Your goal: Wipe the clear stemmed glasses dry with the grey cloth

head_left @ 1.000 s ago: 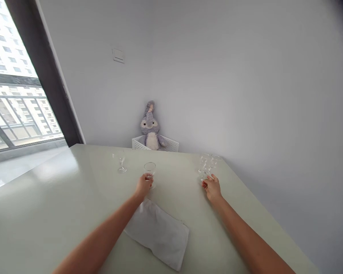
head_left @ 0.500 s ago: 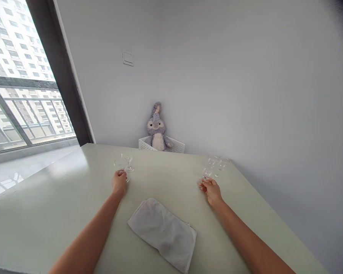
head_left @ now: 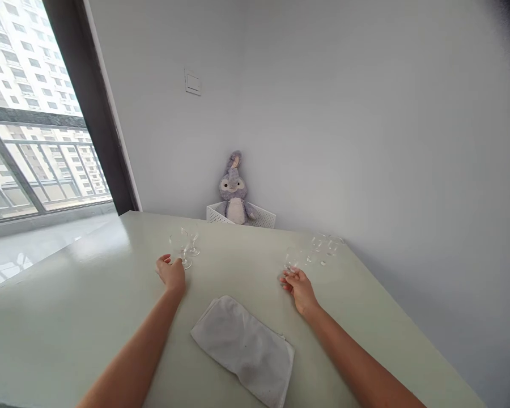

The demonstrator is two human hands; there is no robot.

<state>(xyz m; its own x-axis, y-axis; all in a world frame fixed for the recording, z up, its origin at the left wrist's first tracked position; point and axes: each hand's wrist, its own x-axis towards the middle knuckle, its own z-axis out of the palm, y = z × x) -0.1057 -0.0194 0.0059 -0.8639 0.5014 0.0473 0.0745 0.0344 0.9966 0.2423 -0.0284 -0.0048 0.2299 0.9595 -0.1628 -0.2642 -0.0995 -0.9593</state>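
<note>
My right hand [head_left: 301,289] is closed around the low part of a clear stemmed glass [head_left: 291,258], held upright over the right half of the table. Behind it, further right, stand more clear glasses [head_left: 318,243]. On the left, my left hand [head_left: 171,275] has its fingers apart beside a clear stemmed glass [head_left: 179,243] and holds nothing; whether it touches the stem I cannot tell. Just behind that glass is a second stemmed glass [head_left: 192,243]. Between my forearms lies a folded grey cloth [head_left: 246,348].
The pale table [head_left: 246,266] reaches back to the walls. At its far edge a grey plush rabbit [head_left: 236,195] sits in a white perforated basket [head_left: 215,213]. A window [head_left: 46,164] is at the left.
My left hand has let go of its glass and drawn slightly left and nearer. My right hand has brought its glass left, away from the other glasses.
</note>
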